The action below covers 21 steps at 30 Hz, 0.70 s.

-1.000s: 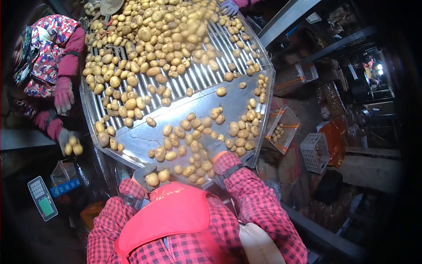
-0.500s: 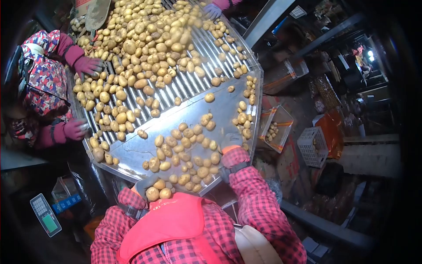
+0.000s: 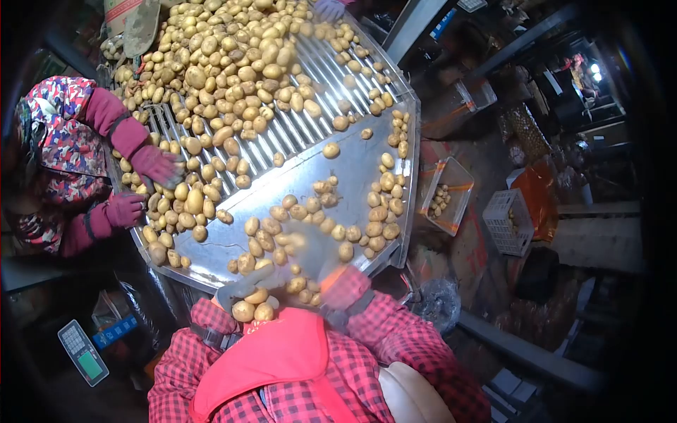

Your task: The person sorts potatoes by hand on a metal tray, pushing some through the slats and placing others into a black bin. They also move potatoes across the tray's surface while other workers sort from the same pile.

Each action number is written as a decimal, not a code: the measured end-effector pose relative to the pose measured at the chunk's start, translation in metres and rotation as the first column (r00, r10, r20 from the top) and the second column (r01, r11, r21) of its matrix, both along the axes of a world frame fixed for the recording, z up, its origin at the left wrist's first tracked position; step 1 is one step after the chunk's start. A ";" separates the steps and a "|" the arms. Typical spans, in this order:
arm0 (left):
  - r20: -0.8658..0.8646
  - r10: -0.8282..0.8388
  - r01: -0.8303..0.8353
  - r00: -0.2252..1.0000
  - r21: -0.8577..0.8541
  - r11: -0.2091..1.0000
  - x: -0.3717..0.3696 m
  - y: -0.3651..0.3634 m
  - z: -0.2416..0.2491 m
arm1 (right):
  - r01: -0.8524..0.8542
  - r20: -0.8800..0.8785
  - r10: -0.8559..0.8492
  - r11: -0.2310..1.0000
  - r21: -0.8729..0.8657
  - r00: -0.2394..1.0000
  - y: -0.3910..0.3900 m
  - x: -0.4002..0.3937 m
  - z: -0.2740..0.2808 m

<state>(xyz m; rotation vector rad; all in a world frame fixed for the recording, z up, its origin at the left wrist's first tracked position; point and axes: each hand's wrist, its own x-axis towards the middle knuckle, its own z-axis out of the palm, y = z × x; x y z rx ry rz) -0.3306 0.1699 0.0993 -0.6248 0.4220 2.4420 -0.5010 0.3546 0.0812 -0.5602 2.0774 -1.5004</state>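
Observation:
Potatoes (image 3: 264, 240) lie loosely grouped on the smooth metal tabletop (image 3: 211, 243) in front of me. My left hand (image 3: 243, 283), in a grey glove, rests at the near edge with its fingers stretched out behind a few potatoes (image 3: 244, 311) close to my red apron (image 3: 271, 359). Over the middle of the group is my right hand (image 3: 315, 252), also grey-gloved and smeared by motion. It is above or against potatoes there; whether it grips one is hidden by the blur. Further potatoes (image 3: 381, 213) are gathered along the right rim.
A large potato heap (image 3: 233, 63) covers the metal rollers (image 3: 310, 120). A co-worker's gloved hands (image 3: 156, 166) are among potatoes at left; another person's purple glove (image 3: 328, 10) is at the top. A scale (image 3: 83, 352), a clear-sided bin (image 3: 446, 194) and a white crate (image 3: 509, 222) stand around.
My right hand has swept left from the right side of the tabletop to the middle. My left hand has barely moved. The co-worker's upper hand at left has moved right and down among potatoes.

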 end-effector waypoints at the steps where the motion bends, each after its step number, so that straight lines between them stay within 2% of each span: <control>1: -0.021 -0.007 0.008 1.000 0.056 0.998 -0.001 0.000 -0.003 | -0.158 -0.094 0.160 0.987 0.029 0.983 -0.002 0.012 0.017; 3: -0.033 0.003 0.002 0.999 0.151 0.988 0.001 -0.003 -0.016 | -0.376 -0.120 0.361 0.916 -0.144 0.925 0.000 0.017 0.047; 4: 0.007 0.090 -0.090 0.996 0.105 0.990 0.003 0.002 -0.015 | -0.477 -0.146 0.454 0.850 -0.225 0.879 0.003 0.017 0.054; 5: 0.012 0.034 -0.034 0.999 0.008 0.999 0.006 0.000 -0.011 | -0.417 -0.190 0.399 0.906 -0.069 0.897 0.009 0.008 0.044; 6: 0.021 -0.020 0.022 1.000 -0.089 0.996 0.003 -0.003 0.009 | -0.339 -0.243 0.350 0.937 0.085 0.905 0.016 -0.008 0.021; 7: 0.035 -0.071 0.076 0.997 -0.184 0.980 0.001 -0.006 0.019 | -0.141 -0.210 0.161 0.984 0.108 0.964 0.028 -0.026 -0.025; 8: -0.140 -0.189 0.148 0.972 -0.262 0.954 0.007 -0.010 0.011 | 0.168 -0.238 -0.121 0.968 0.189 0.964 0.056 -0.047 -0.077; 9: -0.303 -0.291 0.177 0.907 -0.354 0.918 0.012 -0.014 0.003 | 0.269 -0.365 -0.112 0.869 0.414 0.924 0.081 -0.063 -0.092; 10: -0.209 -0.174 0.151 0.962 -0.122 0.981 0.015 -0.010 0.002 | 0.367 -0.465 -0.049 0.689 0.625 0.884 0.105 -0.079 -0.106; 11: -0.151 -0.114 0.113 0.982 -0.017 0.993 0.016 -0.009 -0.002 | 0.439 -0.508 0.025 0.467 0.768 0.861 0.130 -0.095 -0.120; 12: -0.085 -0.059 0.067 0.995 0.085 0.994 0.017 -0.007 -0.006 | 0.461 -0.550 0.038 0.500 0.733 0.834 0.135 -0.103 -0.124; 13: -0.040 -0.041 0.043 0.998 0.054 0.998 0.019 -0.006 -0.011 | 0.479 -0.591 0.049 0.532 0.698 0.805 0.141 -0.111 -0.128; 15: 0.055 -0.004 0.004 0.998 -0.007 1.000 0.023 -0.002 -0.015 | 0.603 -0.748 0.097 0.528 0.598 0.657 0.142 -0.104 -0.141; 18: 0.093 0.108 -0.096 0.990 -0.121 0.988 0.024 0.000 -0.003 | 0.643 -0.795 0.168 0.502 0.579 0.583 0.134 -0.099 -0.159; 20: 0.022 0.130 -0.130 0.991 -0.008 0.991 0.030 -0.005 -0.002 | 0.485 -0.620 -0.009 0.631 0.605 0.784 0.119 -0.113 -0.108; 21: -0.012 0.149 -0.148 0.989 0.051 0.988 0.035 -0.007 -0.003 | 0.516 -0.570 -0.156 0.657 0.550 0.807 0.114 -0.119 -0.082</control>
